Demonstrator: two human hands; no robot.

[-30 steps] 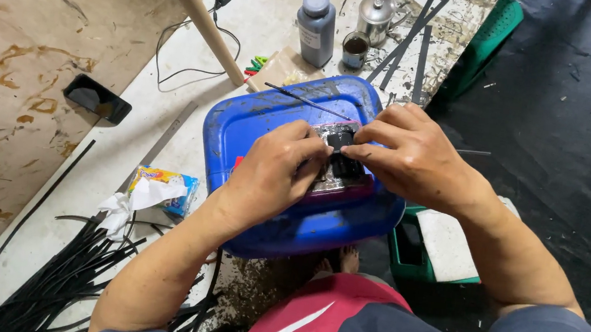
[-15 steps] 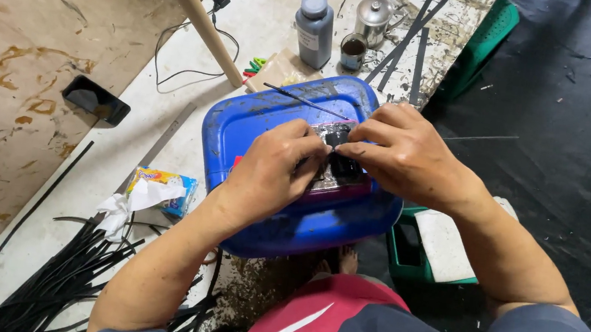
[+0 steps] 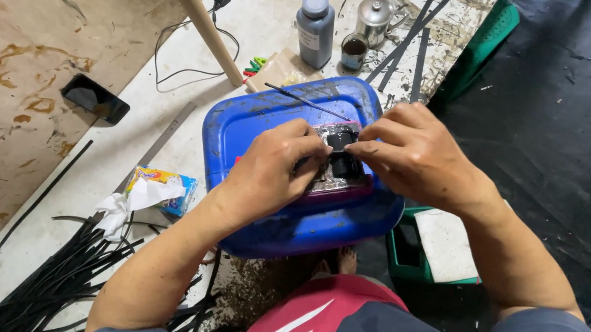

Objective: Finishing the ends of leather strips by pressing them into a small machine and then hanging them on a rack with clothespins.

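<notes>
Over a blue tray [image 3: 256,121] at the counter's near edge, the left hand [image 3: 268,174] and right hand [image 3: 415,154] keep pinching a small black part [image 3: 344,153], barely shifted from before.

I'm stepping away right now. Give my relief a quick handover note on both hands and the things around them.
Left hand: grips the small black piece from its left side.
Right hand: fingertips pinch the same piece from the right.
The piece sits over the blue plastic lid, where a thin black stick also lies.
Black strips lie bundled on the table's near left.
Done or left: cannot tell from this view.
</notes>
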